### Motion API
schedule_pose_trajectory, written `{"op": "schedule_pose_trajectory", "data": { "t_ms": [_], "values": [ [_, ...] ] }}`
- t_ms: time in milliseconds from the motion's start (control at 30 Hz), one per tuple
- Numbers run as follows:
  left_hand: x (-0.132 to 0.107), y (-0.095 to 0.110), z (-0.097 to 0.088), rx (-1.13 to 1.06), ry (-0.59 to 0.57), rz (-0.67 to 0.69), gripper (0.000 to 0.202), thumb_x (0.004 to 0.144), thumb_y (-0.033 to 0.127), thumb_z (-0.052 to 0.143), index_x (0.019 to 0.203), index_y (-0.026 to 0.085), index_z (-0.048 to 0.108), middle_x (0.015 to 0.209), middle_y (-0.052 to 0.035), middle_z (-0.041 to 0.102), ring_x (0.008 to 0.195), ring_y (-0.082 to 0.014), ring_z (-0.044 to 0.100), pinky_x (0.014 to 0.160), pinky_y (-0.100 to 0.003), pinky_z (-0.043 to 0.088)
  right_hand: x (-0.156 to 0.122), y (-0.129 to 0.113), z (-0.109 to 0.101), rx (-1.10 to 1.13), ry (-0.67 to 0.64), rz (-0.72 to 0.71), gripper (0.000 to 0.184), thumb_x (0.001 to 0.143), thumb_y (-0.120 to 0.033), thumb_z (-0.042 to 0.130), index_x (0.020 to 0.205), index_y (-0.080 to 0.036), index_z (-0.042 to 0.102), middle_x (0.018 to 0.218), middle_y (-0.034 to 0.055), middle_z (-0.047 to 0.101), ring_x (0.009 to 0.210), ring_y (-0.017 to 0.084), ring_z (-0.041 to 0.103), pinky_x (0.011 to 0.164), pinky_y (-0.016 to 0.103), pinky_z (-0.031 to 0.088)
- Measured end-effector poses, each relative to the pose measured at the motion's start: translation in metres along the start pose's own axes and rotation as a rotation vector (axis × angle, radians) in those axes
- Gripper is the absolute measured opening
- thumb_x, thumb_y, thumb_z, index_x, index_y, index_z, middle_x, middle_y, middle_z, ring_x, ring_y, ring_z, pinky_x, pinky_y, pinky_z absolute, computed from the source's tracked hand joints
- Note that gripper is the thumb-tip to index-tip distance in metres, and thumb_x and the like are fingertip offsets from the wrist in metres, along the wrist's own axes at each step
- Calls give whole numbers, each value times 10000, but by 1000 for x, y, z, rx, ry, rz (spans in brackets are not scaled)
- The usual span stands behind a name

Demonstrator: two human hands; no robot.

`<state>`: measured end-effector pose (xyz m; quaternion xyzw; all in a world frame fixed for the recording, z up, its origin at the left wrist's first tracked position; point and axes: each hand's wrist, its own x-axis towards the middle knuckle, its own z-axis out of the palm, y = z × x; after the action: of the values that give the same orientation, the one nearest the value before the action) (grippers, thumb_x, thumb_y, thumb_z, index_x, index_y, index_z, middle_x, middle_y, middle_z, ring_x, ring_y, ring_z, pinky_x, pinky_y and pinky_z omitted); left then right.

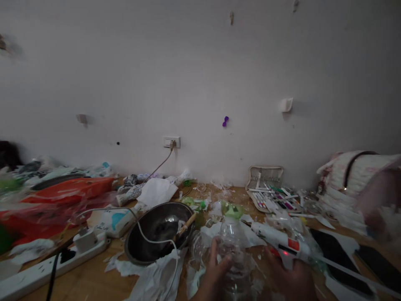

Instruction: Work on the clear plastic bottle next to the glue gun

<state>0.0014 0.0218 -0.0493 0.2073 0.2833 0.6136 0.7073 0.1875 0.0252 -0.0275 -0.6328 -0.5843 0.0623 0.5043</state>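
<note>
My left hand (214, 274) is at the bottom centre, fingers wrapped on the side of a clear plastic bottle (234, 251) with a green cap (232, 209). The bottle stands upright on the wooden table (94, 280). My right hand (293, 280) is low on the bottle's right, closed around the end of a white tube-like object with a red label (282, 241) that lies across it; the fingers are dim and partly hidden.
A dark wok (158, 232) with a wooden-handled tool sits left of the bottle, with a white cable across it. A white power strip (46, 265) lies at the left, torn paper scraps all around, an open pen case (269, 194) behind, and dark phones (338, 255) at the right.
</note>
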Motion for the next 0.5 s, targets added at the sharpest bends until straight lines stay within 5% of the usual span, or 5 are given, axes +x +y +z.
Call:
{"op": "schedule_pose_trajectory", "data": {
  "t_ms": [167, 333, 500],
  "values": [
    [-8, 4, 7, 146, 28, 4, 920, 500, 380, 841, 1278, 245, 370, 1067, -63, 641, 1110, -262, 542, 919, -335, 385, -1, -5, -1, -4, 27, -12, 488, 742, -605, 529, 750, -146, 695, 717, 106, 726, 729, 295, 686, 707, 328, 548],
    [-23, 19, 28, 136, -45, -18, 590, 653, 481, 707, 1114, 256, 418, 999, -37, 643, 942, -235, 617, 840, -346, 419, -5, -8, -1, -3, 2, 11, 525, 733, -649, 512, 699, -152, 678, 679, 111, 718, 675, 285, 677, 715, 343, 543],
    [-10, 11, 21, 232, -55, 54, 730, 538, 556, 756, 1044, 237, 336, 870, -37, 666, 877, -246, 625, 783, -328, 429, -3, -2, -1, -4, 25, -6, 502, 726, -628, 536, 732, -149, 686, 730, 120, 730, 732, 294, 686, 733, 348, 548]
  ]
}}
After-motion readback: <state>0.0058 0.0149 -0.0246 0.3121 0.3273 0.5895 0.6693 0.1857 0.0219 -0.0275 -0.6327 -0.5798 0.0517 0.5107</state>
